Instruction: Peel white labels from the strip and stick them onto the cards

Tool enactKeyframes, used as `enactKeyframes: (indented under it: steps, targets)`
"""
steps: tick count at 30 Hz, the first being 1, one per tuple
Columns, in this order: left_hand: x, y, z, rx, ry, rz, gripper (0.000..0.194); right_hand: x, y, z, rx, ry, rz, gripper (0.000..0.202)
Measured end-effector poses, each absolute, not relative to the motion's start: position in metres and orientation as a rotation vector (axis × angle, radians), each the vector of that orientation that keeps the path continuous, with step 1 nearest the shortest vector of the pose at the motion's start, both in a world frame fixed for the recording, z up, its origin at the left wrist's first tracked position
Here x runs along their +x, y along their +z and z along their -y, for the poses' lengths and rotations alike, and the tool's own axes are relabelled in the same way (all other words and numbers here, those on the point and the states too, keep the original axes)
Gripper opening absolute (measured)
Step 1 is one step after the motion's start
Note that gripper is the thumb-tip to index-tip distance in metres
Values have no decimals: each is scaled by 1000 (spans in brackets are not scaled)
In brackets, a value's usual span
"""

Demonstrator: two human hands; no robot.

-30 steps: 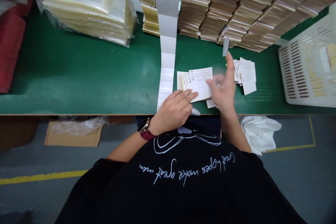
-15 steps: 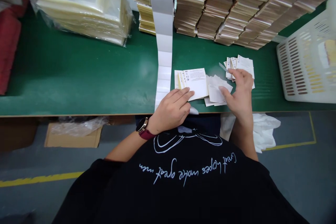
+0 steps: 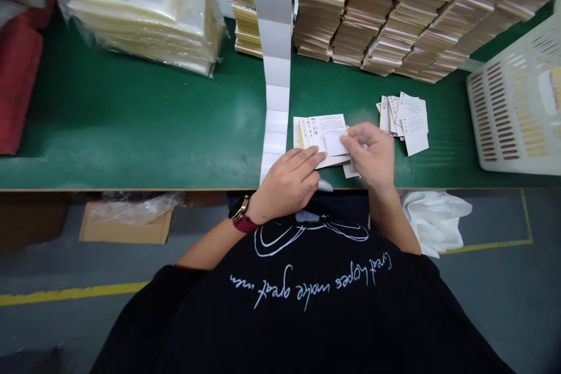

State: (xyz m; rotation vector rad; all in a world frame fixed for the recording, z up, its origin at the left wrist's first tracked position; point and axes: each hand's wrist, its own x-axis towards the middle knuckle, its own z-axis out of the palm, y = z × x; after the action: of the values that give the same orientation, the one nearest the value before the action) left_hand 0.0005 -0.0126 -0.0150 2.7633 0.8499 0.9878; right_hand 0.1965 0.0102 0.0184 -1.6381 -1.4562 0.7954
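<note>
A fanned stack of white and yellowish printed leaflets [image 3: 328, 123] lies by the table's front edge. My left hand [image 3: 294, 178] rests on its near left part, fingers stretched out and lying flat; the thumb is hidden. Over this stack my right hand [image 3: 372, 155] pinches a small white slip of paper [image 3: 335, 144] between thumb and fingers. Partly under the right hand lie more small white slips [image 3: 350, 170]. Farther right, a loose pile of small printed slips [image 3: 412, 112] spreads on the table, the top one turned askew.
A long folded white paper strip [image 3: 276, 93] runs toward me, left of the leaflets. Tall stacks of paper [image 3: 372, 17] stand at the back. A white perforated basket [image 3: 504, 117] is at right, plastic-wrapped clear sheets [image 3: 144, 23] at back left, red material [image 3: 17, 82] far left.
My right hand has moved left from the slip pile, leaving another slip on it, and now holds a small white slip over the leaflets. My left hand stays in place.
</note>
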Motion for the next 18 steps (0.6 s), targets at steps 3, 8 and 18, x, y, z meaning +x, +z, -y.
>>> enactKeyframes:
  steps: [3, 8, 18]
  targets:
    - [0, -16, 13, 2753, 989, -855, 10, 197, 20, -10, -1636, 809, 1457, 11]
    - [0, -18, 13, 2747, 990, -856, 11, 194, 22, -9, -1689, 773, 1479, 11]
    - [1, -12, 12, 2822, 1004, -861, 12, 179, 33, -5, -1944, 109, 2017, 11]
